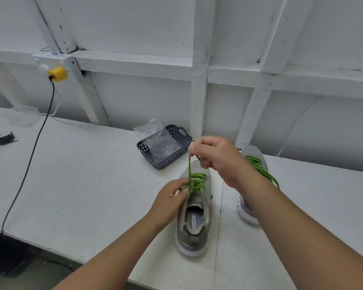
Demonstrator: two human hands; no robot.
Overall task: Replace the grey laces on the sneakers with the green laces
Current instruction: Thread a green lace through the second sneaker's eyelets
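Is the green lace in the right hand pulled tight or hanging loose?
Tight: the green lace runs straight from the near sneaker up to the right hand, which pinches it.

Basket behind sneakers on table

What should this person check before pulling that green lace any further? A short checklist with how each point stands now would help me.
1. Right hand pinches the green lace: ok.
2. Lace runs taut up from the near sneaker: ok.
3. Left hand steadies the sneaker at its eyelets: ok.
4. Grey lace gone from this sneaker: ok, only green shows.
5. Lace's other end through its eyelet: cannot tell, hidden by the hands.
6. Far sneaker laced green: ok; whether tied, cannot tell.
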